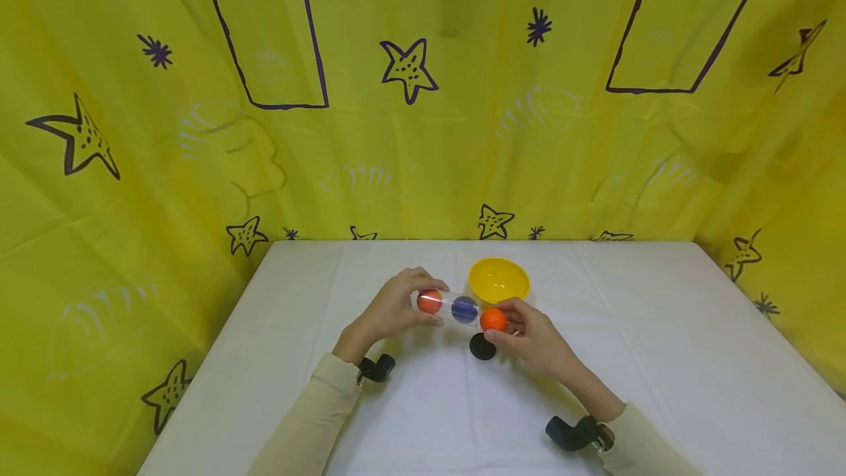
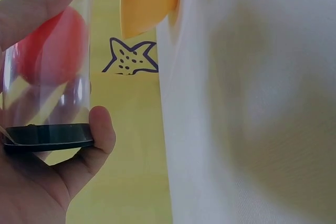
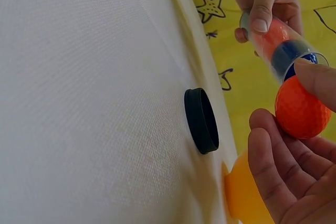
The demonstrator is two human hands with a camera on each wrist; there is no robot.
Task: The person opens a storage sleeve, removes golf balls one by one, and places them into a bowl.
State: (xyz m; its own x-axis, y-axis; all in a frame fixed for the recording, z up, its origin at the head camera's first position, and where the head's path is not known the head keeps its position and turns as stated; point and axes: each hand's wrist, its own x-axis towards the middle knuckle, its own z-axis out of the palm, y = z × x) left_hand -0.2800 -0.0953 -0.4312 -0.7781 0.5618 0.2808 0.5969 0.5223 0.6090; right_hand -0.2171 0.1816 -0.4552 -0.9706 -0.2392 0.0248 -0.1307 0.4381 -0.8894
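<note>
My left hand (image 1: 395, 301) holds a clear plastic tube (image 2: 47, 103), tilted, its fingers and thumb around the far-left end. Inside the tube are an orange ball (image 1: 429, 301) and a dark blue ball (image 1: 465, 309). A black cap (image 2: 50, 137) closes the end by my left palm. At the uncapped end, my right hand (image 1: 534, 338) pinches a dimpled orange golf ball (image 3: 302, 108) between thumb and fingers. That ball is right at the tube's mouth and outside it; whether it touches the rim I cannot tell. A loose black cap (image 3: 198, 121) lies on the table below.
A yellow bowl (image 1: 499, 286) stands on the table just behind my hands. White cloth (image 1: 423, 417) covers the table, and a yellow patterned curtain (image 1: 449, 160) hangs along its back and sides.
</note>
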